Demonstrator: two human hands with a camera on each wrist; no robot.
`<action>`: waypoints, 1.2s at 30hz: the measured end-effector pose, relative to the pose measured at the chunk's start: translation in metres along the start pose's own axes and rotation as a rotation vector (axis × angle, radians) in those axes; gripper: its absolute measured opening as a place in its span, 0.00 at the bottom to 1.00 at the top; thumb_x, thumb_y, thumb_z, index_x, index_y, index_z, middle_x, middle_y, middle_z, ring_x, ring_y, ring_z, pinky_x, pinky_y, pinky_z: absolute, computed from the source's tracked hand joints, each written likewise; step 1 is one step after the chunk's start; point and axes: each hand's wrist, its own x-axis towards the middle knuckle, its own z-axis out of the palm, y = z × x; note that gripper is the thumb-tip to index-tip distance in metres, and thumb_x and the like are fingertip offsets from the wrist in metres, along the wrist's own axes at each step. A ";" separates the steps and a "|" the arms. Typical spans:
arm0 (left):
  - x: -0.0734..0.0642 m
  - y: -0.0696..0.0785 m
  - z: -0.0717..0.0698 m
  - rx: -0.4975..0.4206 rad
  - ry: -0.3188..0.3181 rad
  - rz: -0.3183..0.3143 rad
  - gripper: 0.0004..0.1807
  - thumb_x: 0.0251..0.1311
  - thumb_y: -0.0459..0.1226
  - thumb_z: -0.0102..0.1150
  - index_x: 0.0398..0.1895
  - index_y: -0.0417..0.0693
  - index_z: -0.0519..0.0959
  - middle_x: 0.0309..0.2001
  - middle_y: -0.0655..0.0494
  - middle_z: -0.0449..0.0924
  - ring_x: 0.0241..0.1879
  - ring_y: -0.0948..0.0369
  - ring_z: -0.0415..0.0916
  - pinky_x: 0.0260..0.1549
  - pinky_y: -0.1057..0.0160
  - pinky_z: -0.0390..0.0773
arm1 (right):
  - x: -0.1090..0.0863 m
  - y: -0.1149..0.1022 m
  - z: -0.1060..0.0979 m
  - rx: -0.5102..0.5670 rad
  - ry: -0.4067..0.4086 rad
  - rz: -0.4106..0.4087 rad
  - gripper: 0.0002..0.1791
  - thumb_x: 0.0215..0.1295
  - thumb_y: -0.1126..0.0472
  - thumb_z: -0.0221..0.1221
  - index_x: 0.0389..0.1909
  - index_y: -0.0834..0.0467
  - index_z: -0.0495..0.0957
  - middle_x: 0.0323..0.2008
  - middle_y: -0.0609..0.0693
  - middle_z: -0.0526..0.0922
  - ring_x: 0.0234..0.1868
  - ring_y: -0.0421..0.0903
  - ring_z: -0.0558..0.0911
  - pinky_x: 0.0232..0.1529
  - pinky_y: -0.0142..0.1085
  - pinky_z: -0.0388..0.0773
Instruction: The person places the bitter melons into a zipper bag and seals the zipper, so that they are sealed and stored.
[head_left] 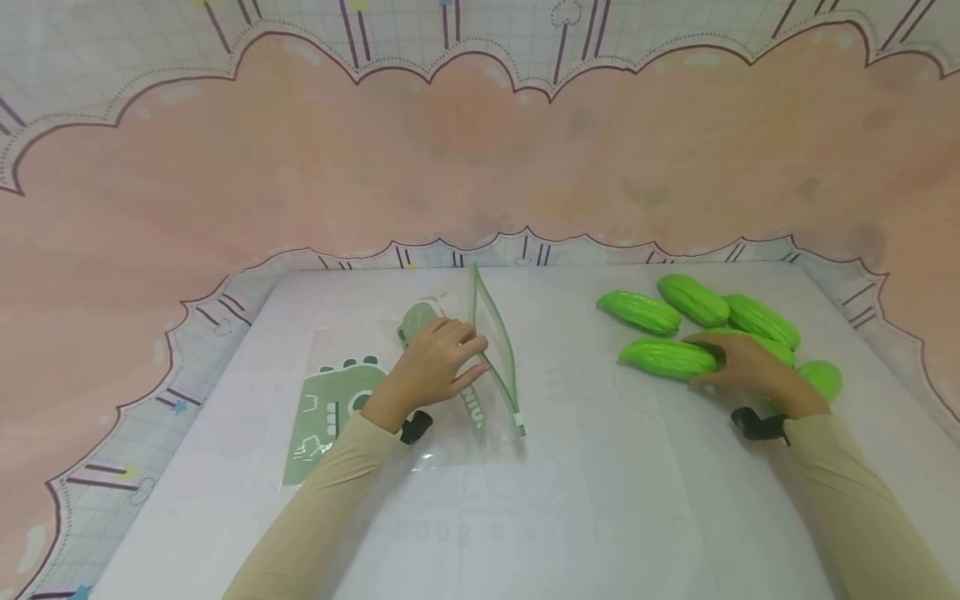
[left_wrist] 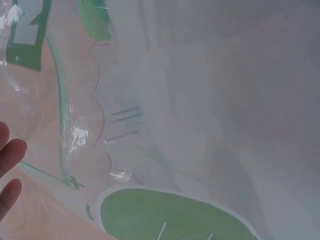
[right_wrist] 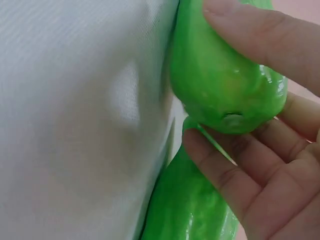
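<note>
My left hand [head_left: 431, 367] pinches the green zip edge [head_left: 504, 329] of a clear zip bag [head_left: 450, 446] with green print. The bag's mouth gapes to the right, and in the left wrist view the fingertips [left_wrist: 12, 152] show at the zip line. My right hand [head_left: 738, 364] grips the blunt end of a shiny green bitter melon [head_left: 663, 358], thumb on one side and fingers on the other, as the right wrist view shows. A second melon [right_wrist: 192, 205] lies against the fingers. Several bitter melons [head_left: 693, 300] lie around this hand, one partly hidden under it.
Left of the zip bag lies another clear bag [head_left: 315, 404] with a green cartoon print, partly covered by my left forearm. The white table [head_left: 585, 500] ends at the back against a peach patterned cloth [head_left: 585, 167]. A black wrist device [head_left: 756, 425] sits below my right wrist.
</note>
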 end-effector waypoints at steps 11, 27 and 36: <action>0.000 0.001 0.000 -0.017 0.027 0.016 0.12 0.55 0.45 0.60 0.36 0.47 0.76 0.30 0.54 0.75 0.35 0.56 0.75 0.45 0.57 0.75 | -0.001 0.001 -0.001 0.136 0.052 0.001 0.36 0.51 0.50 0.68 0.58 0.63 0.70 0.58 0.65 0.73 0.60 0.66 0.70 0.59 0.61 0.64; 0.000 0.001 0.002 -0.053 0.070 0.075 0.12 0.62 0.46 0.51 0.35 0.47 0.76 0.30 0.54 0.76 0.34 0.57 0.75 0.45 0.57 0.75 | 0.000 -0.001 -0.001 0.120 0.142 -0.051 0.32 0.52 0.54 0.68 0.57 0.63 0.73 0.55 0.66 0.76 0.54 0.66 0.76 0.54 0.55 0.72; -0.001 0.001 0.003 -0.050 0.086 0.081 0.26 0.72 0.52 0.29 0.35 0.47 0.77 0.29 0.54 0.75 0.33 0.57 0.75 0.46 0.57 0.74 | 0.001 -0.002 -0.002 0.153 0.164 -0.026 0.33 0.51 0.54 0.68 0.57 0.63 0.72 0.55 0.65 0.76 0.54 0.65 0.77 0.53 0.53 0.72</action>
